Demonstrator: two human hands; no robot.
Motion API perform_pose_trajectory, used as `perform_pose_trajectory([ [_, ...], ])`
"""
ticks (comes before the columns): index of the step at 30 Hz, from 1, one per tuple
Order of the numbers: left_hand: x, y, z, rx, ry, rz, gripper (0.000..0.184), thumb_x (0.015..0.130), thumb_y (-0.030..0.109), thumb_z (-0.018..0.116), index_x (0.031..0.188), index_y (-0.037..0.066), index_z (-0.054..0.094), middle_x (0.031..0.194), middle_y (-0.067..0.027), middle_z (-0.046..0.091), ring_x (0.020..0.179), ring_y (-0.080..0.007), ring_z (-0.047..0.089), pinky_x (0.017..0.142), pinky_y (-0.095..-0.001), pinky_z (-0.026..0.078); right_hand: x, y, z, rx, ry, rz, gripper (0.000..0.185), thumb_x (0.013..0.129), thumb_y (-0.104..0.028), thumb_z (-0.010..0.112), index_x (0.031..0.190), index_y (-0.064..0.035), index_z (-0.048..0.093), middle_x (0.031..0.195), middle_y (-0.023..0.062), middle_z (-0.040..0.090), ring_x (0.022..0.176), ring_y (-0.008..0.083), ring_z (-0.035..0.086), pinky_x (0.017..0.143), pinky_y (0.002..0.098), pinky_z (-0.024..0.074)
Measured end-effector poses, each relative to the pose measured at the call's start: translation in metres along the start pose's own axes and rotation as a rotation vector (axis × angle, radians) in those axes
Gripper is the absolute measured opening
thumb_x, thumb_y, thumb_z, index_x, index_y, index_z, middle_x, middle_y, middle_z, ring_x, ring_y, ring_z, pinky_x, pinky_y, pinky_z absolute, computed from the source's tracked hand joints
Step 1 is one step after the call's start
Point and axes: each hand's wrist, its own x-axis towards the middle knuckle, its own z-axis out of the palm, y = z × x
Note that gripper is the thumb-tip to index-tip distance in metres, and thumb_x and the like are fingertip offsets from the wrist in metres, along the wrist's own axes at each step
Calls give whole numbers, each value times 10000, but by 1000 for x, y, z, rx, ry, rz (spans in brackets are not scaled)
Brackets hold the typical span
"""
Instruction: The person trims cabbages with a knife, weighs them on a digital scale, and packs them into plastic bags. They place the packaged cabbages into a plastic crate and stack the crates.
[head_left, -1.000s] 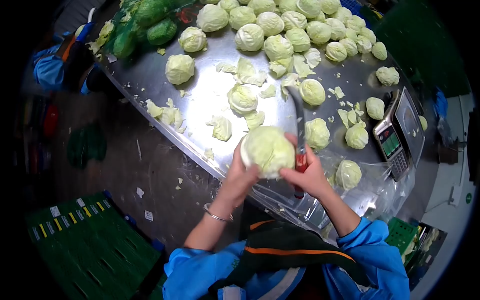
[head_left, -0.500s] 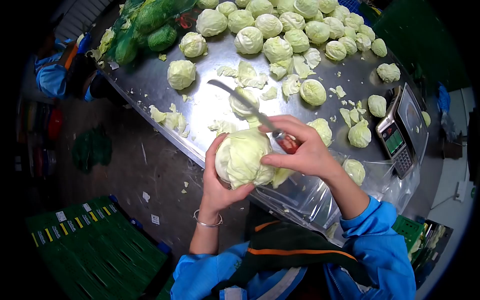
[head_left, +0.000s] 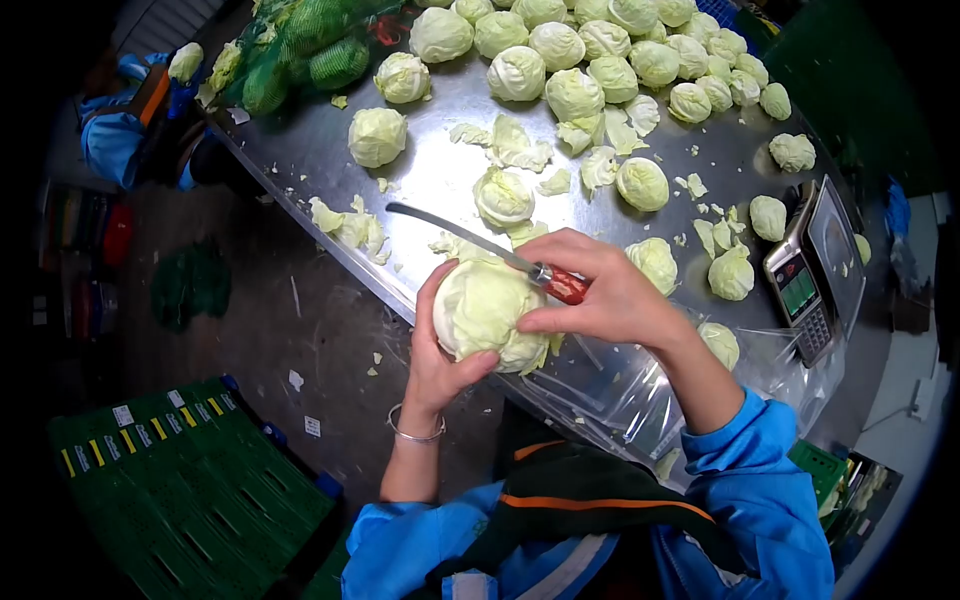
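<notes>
Head view, centre of frame: my left hand (head_left: 432, 362) is cupping a cabbage (head_left: 487, 312); my right hand (head_left: 620, 300) is gripping the knife (head_left: 506, 256), now swung leftward, seemingly bringing it within cutting reach.

Landmark: held cabbage (head_left: 485, 312). Left hand (head_left: 437, 362) cups its left side, thumb on near face. Right hand (head_left: 615, 297) at its right side grips red-handled knife (head_left: 543, 274); blade runs along its far edge, contact unclear. Beyond it: loose leaves (head_left: 515, 147), piled cabbages (head_left: 612, 78). Well to its right: scale (head_left: 800, 288).
</notes>
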Motion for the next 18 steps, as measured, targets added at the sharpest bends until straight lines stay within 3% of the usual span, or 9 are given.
perform_pose_trajectory([
  [2, 0, -2, 1, -3, 18, -15, 966, 621, 263, 767, 1373, 4, 220, 1276, -183, 417, 1183, -251, 447, 1003, -363, 366, -6, -10, -6, 7, -10, 196, 286, 732, -173, 718, 960, -27, 624, 680, 79, 567, 580, 147, 515, 568, 279, 440],
  [5, 1, -10, -2, -87, 14, -42, 948, 641, 302, 756, 1373, 6, 231, 1295, -175, 411, 1193, -259, 445, 1007, -377, 371, -6, -4, -18, -149, -8, 439, 208, 744, -164, 699, 840, -17, 587, 647, 75, 553, 572, 137, 511, 546, 277, 428],
  [8, -5, -13, 1, -379, 58, -192, 918, 672, 379, 737, 1365, 1, 268, 1329, -176, 406, 1209, -288, 441, 1008, -413, 379, 2, 29, -26, -245, 255, 458, 221, 750, -152, 692, 734, -11, 522, 583, 51, 464, 547, 103, 441, 518, 263, 385],
  [9, -5, -13, 4, -504, 79, -256, 909, 684, 411, 729, 1361, -2, 285, 1340, -178, 406, 1214, -300, 440, 1008, -428, 381, 5, 35, -28, -102, 344, 457, 244, 731, -137, 718, 918, -38, 596, 571, -3, 385, 536, 83, 355, 499, 250, 343],
  [11, -4, -13, 7, -632, 114, -282, 850, 726, 421, 687, 1363, 16, 299, 1351, -178, 401, 1220, -313, 433, 1010, -445, 380, -1, 22, -29, 80, 195, 417, 448, 708, -137, 747, 1103, -50, 554, 610, -30, 368, 562, 74, 336, 515, 243, 331],
  [13, -6, -14, 12, -705, 152, -292, 800, 765, 461, 633, 1365, 42, 311, 1350, -172, 407, 1212, -329, 440, 998, -466, 395, -8, -11, -27, 246, -69, 416, 815, 665, -150, 797, 1360, -66, 381, 733, -53, 460, 625, 62, 325, 583, 211, 345],
  [15, -8, -23, 7, -817, 108, -334, 803, 765, 475, 627, 1363, 40, 314, 1351, -174, 406, 1205, -336, 447, 987, -471, 408, -11, -5, -16, 107, -95, 146, 646, 673, -150, 791, 1239, -43, 497, 906, 42, 602, 701, 33, 453, 643, 192, 405],
  [17, -11, -31, 0, -903, 82, -374, 819, 750, 479, 642, 1361, 40, 317, 1350, -178, 404, 1199, -341, 451, 974, -478, 420, -8, 4, -18, 65, -80, 211, 504, 700, -147, 770, 1141, -36, 553, 886, 62, 640, 670, 35, 522, 574, 194, 430],
  [18, -12, -33, -4, -933, 84, -390, 833, 737, 475, 659, 1360, 40, 318, 1350, -182, 403, 1198, -342, 453, 967, -482, 426, -2, -12, -30, 153, -108, 489, 446, 713, -146, 760, 1099, -35, 567, 853, 57, 646, 647, 41, 541, 531, 198, 431],
])
